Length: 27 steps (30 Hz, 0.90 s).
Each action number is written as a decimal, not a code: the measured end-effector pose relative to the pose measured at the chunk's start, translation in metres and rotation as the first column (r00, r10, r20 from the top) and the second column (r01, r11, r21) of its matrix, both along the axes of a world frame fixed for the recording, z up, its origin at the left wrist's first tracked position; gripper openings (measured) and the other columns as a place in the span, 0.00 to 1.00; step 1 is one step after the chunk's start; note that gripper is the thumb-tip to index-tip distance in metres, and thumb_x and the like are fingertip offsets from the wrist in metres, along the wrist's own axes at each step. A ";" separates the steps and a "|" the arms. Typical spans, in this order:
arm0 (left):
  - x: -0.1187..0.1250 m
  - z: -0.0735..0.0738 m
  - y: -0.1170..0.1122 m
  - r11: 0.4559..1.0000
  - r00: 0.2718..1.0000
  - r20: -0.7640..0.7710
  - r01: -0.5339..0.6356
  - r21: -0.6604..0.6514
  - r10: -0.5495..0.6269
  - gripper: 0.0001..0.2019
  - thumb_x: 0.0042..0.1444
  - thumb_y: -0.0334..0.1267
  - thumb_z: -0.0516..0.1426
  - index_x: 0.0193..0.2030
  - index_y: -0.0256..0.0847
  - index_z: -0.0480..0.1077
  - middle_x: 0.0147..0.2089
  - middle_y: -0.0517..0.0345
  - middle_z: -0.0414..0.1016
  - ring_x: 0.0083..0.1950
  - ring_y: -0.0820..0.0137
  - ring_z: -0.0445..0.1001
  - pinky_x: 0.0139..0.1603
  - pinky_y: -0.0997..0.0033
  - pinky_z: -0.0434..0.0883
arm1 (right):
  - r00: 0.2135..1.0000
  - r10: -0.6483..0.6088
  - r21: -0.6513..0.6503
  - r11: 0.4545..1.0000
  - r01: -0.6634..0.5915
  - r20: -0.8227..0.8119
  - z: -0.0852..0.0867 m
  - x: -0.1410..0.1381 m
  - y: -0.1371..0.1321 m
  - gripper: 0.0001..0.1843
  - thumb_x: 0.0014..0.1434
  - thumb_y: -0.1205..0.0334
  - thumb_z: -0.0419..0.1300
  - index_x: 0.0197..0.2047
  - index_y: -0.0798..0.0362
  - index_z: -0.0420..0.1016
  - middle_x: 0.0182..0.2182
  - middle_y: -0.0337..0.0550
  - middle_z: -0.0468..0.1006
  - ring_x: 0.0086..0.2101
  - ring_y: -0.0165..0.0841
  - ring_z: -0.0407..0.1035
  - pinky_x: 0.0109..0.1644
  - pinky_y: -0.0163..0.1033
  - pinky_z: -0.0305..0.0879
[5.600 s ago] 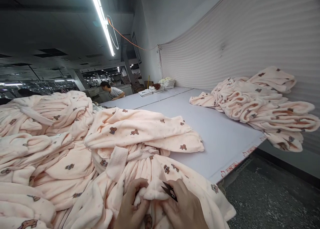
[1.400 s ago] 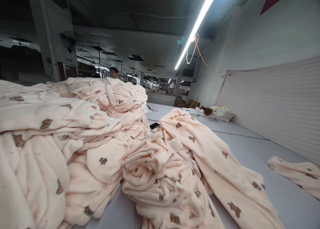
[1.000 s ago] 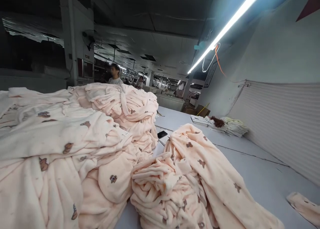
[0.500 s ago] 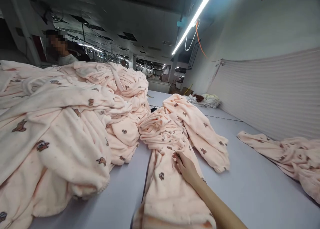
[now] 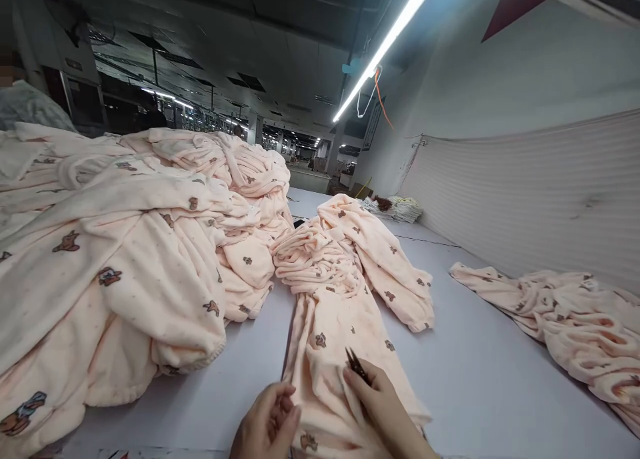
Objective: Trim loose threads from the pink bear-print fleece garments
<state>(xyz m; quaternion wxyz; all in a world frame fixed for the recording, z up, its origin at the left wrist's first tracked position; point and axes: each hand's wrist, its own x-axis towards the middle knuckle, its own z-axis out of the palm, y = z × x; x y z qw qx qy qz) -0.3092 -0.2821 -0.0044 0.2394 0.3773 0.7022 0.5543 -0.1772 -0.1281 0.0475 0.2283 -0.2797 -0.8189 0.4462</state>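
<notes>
My right hand (image 5: 383, 402) is closed around small dark thread snips (image 5: 358, 367), their points facing away from me. It rests over a pale pink fleece garment (image 5: 345, 325) printed with small brown animal figures, and the cloth is creased under it. My left hand (image 5: 265, 422) is at the garment's left edge, low in the view. Its fingers are loosely curled, with a gap to the thumb, and nothing shows between them. The garment's far part lies bunched up, and a sleeve-like piece (image 5: 395, 272) spreads to the right.
A large heap of the same pink garments (image 5: 150, 245) covers the left of the pale table (image 5: 480, 379). More pink garments (image 5: 565, 319) lie along the right. Farther back is a stack of folded cloth (image 5: 403, 209). A person (image 5: 35, 109) is behind the heap at far left.
My right hand has drawn back toward me along the garment with the snips. My left hand has come into view at the garment's near left edge. The view has shifted slightly.
</notes>
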 end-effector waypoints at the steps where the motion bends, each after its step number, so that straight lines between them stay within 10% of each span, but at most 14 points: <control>1: 0.005 0.007 0.013 1.000 0.996 -0.089 -0.028 -0.006 0.027 0.18 0.54 0.50 0.52 0.46 0.40 0.66 0.37 0.54 0.72 0.34 0.66 0.72 0.37 0.68 0.70 | 1.000 -0.022 -0.013 1.000 0.022 -0.021 -0.001 0.004 0.003 0.17 0.63 0.54 0.50 0.27 0.54 0.67 0.21 0.36 0.66 0.24 0.30 0.61 0.28 0.33 0.58; 5: 0.024 0.025 0.059 0.996 0.947 -0.319 -0.056 -0.066 0.032 0.13 0.52 0.43 0.54 0.43 0.41 0.64 0.41 0.48 0.74 0.44 0.56 0.72 0.46 0.58 0.68 | 0.991 -0.069 -0.001 0.998 0.070 -0.112 0.002 0.027 0.014 0.15 0.62 0.52 0.52 0.33 0.54 0.69 0.28 0.41 0.72 0.30 0.32 0.66 0.35 0.35 0.65; 12: 0.033 0.020 0.085 0.969 0.955 -0.292 0.028 0.244 0.046 0.07 0.55 0.29 0.46 0.37 0.44 0.59 0.32 0.60 0.66 0.34 0.68 0.69 0.37 0.70 0.68 | 0.979 -0.202 0.492 0.856 0.160 0.034 0.021 0.064 0.034 0.10 0.55 0.66 0.51 0.38 0.46 0.71 0.41 0.41 0.72 0.30 0.31 0.71 0.32 0.34 0.66; 20: 0.037 0.034 0.087 0.952 0.888 -0.452 0.060 0.300 0.086 0.17 0.43 0.18 0.47 0.36 0.43 0.61 0.34 0.60 0.66 0.35 0.69 0.69 0.35 0.72 0.70 | 0.997 -0.036 0.592 0.806 -0.013 0.070 0.026 0.047 0.017 0.19 0.58 0.61 0.54 0.53 0.44 0.68 0.37 0.41 0.73 0.31 0.33 0.73 0.32 0.34 0.69; 27: 0.047 0.022 0.094 0.940 0.812 -0.546 -0.008 0.341 0.205 0.13 0.55 0.23 0.46 0.43 0.44 0.59 0.34 0.60 0.67 0.35 0.70 0.72 0.37 0.72 0.73 | 0.975 -0.069 0.547 0.835 -0.061 0.213 0.019 0.058 0.025 0.18 0.54 0.65 0.54 0.48 0.44 0.71 0.35 0.39 0.74 0.31 0.33 0.73 0.33 0.34 0.67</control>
